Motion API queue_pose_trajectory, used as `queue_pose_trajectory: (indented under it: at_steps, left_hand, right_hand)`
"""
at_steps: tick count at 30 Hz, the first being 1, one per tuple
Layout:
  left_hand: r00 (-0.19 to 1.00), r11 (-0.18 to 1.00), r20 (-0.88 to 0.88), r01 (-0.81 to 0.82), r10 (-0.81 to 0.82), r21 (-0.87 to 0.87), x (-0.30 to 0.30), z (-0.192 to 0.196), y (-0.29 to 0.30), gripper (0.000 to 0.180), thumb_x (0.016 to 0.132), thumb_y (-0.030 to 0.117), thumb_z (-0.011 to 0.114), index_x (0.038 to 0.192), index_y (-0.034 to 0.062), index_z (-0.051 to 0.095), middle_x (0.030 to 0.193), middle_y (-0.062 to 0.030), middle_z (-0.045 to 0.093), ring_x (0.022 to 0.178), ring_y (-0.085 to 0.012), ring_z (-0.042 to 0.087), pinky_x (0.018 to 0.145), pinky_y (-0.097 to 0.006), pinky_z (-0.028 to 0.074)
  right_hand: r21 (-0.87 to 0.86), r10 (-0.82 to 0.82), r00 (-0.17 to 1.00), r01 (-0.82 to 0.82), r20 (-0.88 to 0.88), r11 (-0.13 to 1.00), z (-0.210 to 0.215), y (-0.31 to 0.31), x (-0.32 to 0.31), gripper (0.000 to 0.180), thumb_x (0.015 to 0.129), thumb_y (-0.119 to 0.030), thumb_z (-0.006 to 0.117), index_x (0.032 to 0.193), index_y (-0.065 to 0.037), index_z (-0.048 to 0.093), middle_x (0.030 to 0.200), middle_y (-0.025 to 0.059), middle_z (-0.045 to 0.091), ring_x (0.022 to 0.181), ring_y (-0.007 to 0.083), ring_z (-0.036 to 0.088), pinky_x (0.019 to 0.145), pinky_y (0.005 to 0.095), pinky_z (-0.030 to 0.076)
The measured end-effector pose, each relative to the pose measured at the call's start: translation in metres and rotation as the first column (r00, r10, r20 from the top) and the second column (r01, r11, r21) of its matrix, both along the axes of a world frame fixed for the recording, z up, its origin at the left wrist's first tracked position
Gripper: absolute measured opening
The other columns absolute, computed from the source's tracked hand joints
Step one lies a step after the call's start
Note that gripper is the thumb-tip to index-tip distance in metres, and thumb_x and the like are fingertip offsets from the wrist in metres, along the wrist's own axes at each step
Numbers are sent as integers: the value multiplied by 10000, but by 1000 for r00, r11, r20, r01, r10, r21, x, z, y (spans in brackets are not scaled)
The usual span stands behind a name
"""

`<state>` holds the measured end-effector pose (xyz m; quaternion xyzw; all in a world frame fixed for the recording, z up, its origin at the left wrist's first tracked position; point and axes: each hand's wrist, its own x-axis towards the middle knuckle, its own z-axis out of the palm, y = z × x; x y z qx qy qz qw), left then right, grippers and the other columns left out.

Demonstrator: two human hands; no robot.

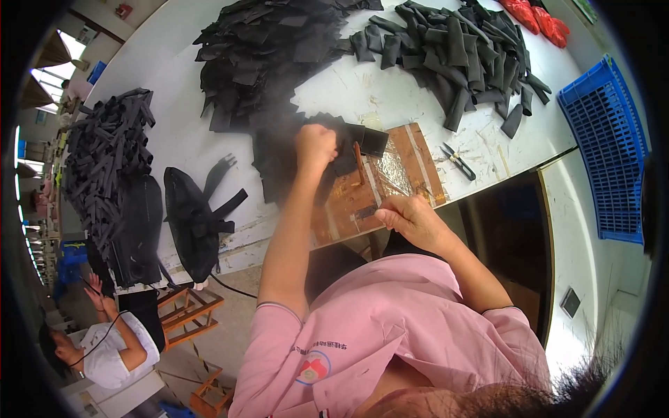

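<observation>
Watching remotely, I judge the step as handling black pieces (279,157) on the bench (334,94), beside the wooden board (411,164); left grip (317,148) curls fist-like over them, whether clamped on one I cannot tell. Right grip (411,219) hangs by the board's near edge, fingers folded, contents unclear. Next move, I reckon, calls for cleanly parting single pieces.

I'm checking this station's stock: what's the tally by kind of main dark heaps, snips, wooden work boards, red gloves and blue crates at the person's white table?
Dark heaps: 3
Snips: 1
Wooden board: 1
Red gloves: 2
Blue crate: 1
Total: 8
</observation>
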<state>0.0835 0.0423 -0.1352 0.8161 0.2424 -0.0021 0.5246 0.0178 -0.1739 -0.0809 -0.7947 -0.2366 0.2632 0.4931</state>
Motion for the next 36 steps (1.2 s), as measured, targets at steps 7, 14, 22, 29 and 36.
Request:
queue_pose_trajectory:
  at_steps: [7,14,22,29,36]
  left_hand:
    - [953,928,262,-49,154,-369,-54,27,1,157,795,97,524,800,-37,605,666,-97,604,540,-129,576,493,-226,465]
    - [972,853,215,-34,-92,521,-18,1,-25,317,717,290,641,781,-9,556,744,-192,592,711,-326,588,652,-391,475]
    - [949,876,289,-29,-128,482,-23,-9,-10,159,732,132,582,819,1,602,808,-200,590,745,-356,569,648,-396,451]
    - [835,865,518,110,186,-490,-132,48,-2,141,784,-17,527,918,-20,572,786,-26,587,705,-71,543,611,-213,442]
    - [906,653,403,226,131,-722,-175,49,-34,138,796,11,556,930,-21,568,899,-103,603,822,-160,575,735,-298,465]
  right_hand:
    - [134,-83,985,63,154,989,9,19,-1,175,784,-151,565,747,20,559,628,178,546,582,321,540,541,372,417]
    - [61,-29,988,20,152,998,14,21,-10,137,773,-104,563,726,24,554,637,171,561,588,314,557,539,357,430]
    - [53,-122,988,117,91,992,7,-4,-18,138,792,-112,553,761,22,569,625,143,556,584,236,551,538,321,427]
    - [223,-137,822,12,553,975,17,20,-19,173,722,-100,627,847,-2,559,767,119,563,680,287,561,582,332,451]
    - [423,60,965,56,-257,904,26,23,-6,210,687,-77,701,828,13,576,735,33,586,698,87,544,656,224,448]
